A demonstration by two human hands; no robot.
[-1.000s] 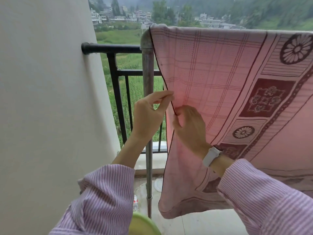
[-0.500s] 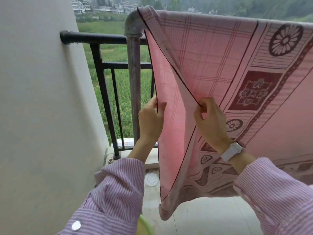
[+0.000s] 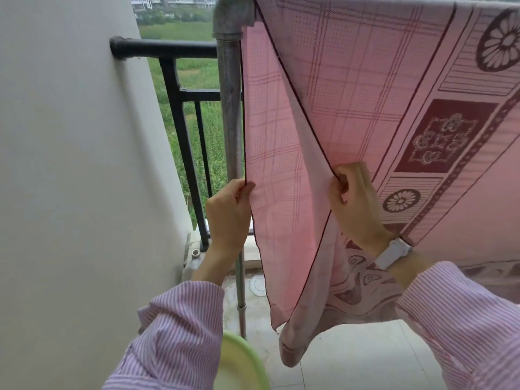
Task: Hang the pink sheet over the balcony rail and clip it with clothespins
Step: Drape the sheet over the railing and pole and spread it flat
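The pink sheet (image 3: 365, 88), checked with dark red flower panels, hangs over a grey metal pipe rail (image 3: 232, 12) at the top of the view. My left hand (image 3: 229, 213) pinches the back layer's left edge beside the upright pipe. My right hand (image 3: 356, 205), a white band on its wrist, grips the dark-hemmed edge of the front layer. The two layers are spread apart between my hands. No clothespins are visible.
A black balcony railing (image 3: 180, 108) runs from the white wall (image 3: 70, 178) on the left to behind the upright grey pipe (image 3: 230, 114). A green basin rim (image 3: 242, 358) shows at the bottom. Pale floor tiles lie below the sheet's hanging corner.
My hands have moved apart, opening the sheet's two layers at the left edge. The view has tilted down and closer to the pipe.
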